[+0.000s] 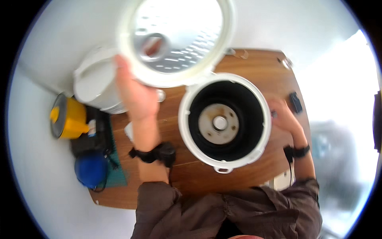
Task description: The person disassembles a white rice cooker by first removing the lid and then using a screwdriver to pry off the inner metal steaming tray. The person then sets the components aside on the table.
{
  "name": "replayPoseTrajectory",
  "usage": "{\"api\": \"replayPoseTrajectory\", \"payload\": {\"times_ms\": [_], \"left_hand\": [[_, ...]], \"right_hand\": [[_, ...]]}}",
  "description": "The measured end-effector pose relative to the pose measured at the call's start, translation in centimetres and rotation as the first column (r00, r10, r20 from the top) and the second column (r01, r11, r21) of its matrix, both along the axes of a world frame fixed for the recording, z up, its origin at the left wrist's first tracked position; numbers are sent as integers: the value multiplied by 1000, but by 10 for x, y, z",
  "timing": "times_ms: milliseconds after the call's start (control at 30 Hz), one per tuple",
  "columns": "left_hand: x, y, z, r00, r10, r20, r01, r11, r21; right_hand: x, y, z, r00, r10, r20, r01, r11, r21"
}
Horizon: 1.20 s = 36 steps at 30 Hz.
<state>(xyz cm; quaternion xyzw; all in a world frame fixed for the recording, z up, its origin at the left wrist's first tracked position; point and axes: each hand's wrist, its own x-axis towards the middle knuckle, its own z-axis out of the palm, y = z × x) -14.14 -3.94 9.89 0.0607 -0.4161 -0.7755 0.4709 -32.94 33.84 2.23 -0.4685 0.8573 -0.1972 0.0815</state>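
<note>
A white rice cooker (264,137) stands on the table with its dark inside exposed; a stained heating plate (205,123) with a round centre button lies at the bottom. Its hinged lid (179,65), lined with slotted shiny metal, is raised and slightly blurred. My left hand (137,95) grips the lid's left rim, one finger along the outside and the others hidden behind it. Against the cooker's right wall rests my right hand (283,113), its fingertips partly out of sight below the rim. A small dark spot shows by those fingers; I cannot make out what it is.
At the left stand a white lidded container (93,83), a yellow pot-like thing (73,119) with a grey top, a black bag (85,143) and a blue rounded object (90,169) on a green mat (116,177). A small black box (295,102) sits near the wooden table's (254,63) right edge.
</note>
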Motion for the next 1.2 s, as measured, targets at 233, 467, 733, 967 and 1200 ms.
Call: {"api": "replayPoseTrajectory", "payload": {"times_ms": [233, 467, 733, 967, 1200], "left_hand": [[-7, 16, 10, 989, 142, 37, -135, 981, -136], [1, 18, 13, 971, 218, 103, -198, 964, -177], [5, 13, 12, 981, 165, 101, -156, 984, -90], [8, 4, 8, 999, 10, 43, 2, 963, -269], [5, -3, -4, 998, -56, -35, 47, 971, -234]], "right_hand": [[-58, -5, 2, 936, -287, -205, 284, 958, -45], [-115, -18, 0, 889, -336, -310, 326, 941, -86], [-125, -106, -8, 952, 0, -307, -10, 999, -31], [-152, -205, -36, 888, 158, -431, -93, 981, 168], [-145, -208, -51, 871, 154, -467, -169, 986, 10]]}}
